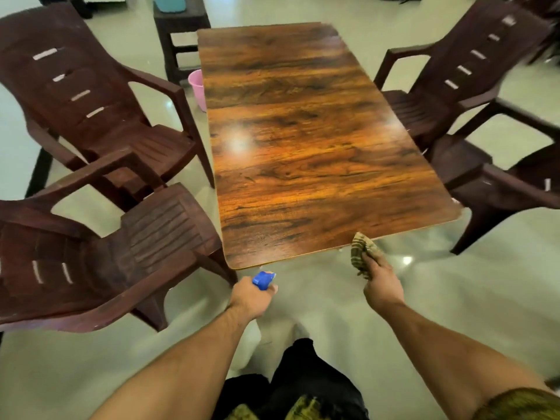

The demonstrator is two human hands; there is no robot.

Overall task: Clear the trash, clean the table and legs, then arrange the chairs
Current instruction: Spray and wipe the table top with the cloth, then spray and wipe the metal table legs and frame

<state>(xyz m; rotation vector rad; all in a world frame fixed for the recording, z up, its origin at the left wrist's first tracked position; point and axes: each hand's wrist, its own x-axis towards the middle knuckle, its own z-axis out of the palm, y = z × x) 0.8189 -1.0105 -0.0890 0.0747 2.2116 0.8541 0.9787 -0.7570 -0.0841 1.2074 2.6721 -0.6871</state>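
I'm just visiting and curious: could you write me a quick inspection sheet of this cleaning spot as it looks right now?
Surface: glossy wood-grain rectangular table, top bare, lamp glare on it.
Job's things: blue-headed spray bottle in the left hand; striped cleaning cloth in the right hand; dark brown plastic armchairs, two at the left, two at the right.
Clutter: nothing seen on the table.
Grip: both hands closed on their items, short of the near table edge.
Cables: nothing seen.
Surroundings: pink plastic bucket on the pale shiny floor; dark stool behind.

Four brown chairs: two left (pixel 91 95) (pixel 100 256), two right (pixel 454 80) (pixel 509 183). One table (pixel 303 131), one stool (pixel 181 34), one pink bucket (pixel 197 87).
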